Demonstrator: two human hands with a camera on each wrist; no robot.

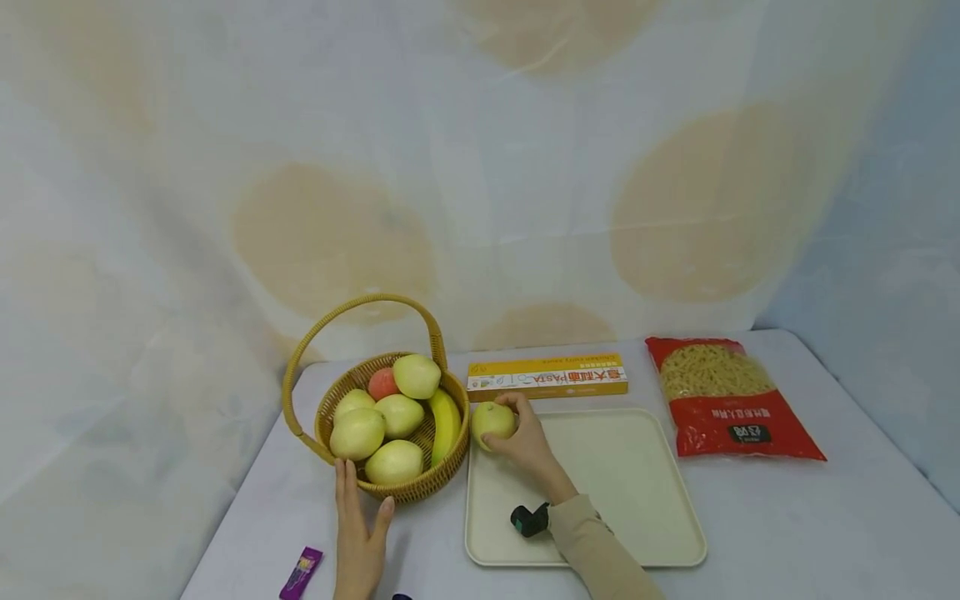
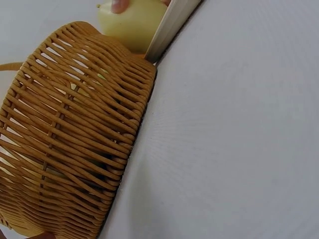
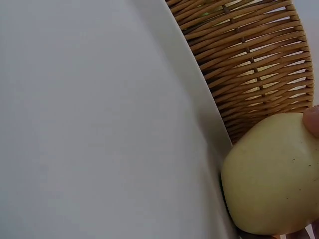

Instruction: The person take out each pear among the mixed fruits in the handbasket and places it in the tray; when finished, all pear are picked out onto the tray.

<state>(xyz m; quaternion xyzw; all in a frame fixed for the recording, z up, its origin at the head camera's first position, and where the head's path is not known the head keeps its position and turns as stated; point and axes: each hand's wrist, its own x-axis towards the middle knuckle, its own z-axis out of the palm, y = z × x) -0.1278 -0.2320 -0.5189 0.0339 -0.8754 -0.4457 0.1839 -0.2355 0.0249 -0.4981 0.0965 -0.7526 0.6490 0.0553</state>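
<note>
At the tray's far left corner, my right hand (image 1: pixel 528 442) grips a pale yellow-green pear (image 1: pixel 492 422) between thumb and fingers. That pear (image 3: pixel 274 174) sits against the tray's rim in the right wrist view, close beside the basket wall. My left hand (image 1: pixel 360 533) has its fingers straight, their tips at the near left rim of the wicker basket (image 1: pixel 420 490). Inside the basket lie several similar pale pears (image 1: pixel 395 462), a red fruit (image 1: pixel 383 383) and a banana (image 1: pixel 446 425). The cream tray (image 1: pixel 607 483) stands right of the basket.
A yellow and white pasta box (image 1: pixel 548 377) lies behind the tray. To its right is a red bag of pasta (image 1: pixel 731 400). A small purple packet (image 1: pixel 302 573) lies at the front left. The basket's tall handle (image 1: pixel 360 307) arches above it.
</note>
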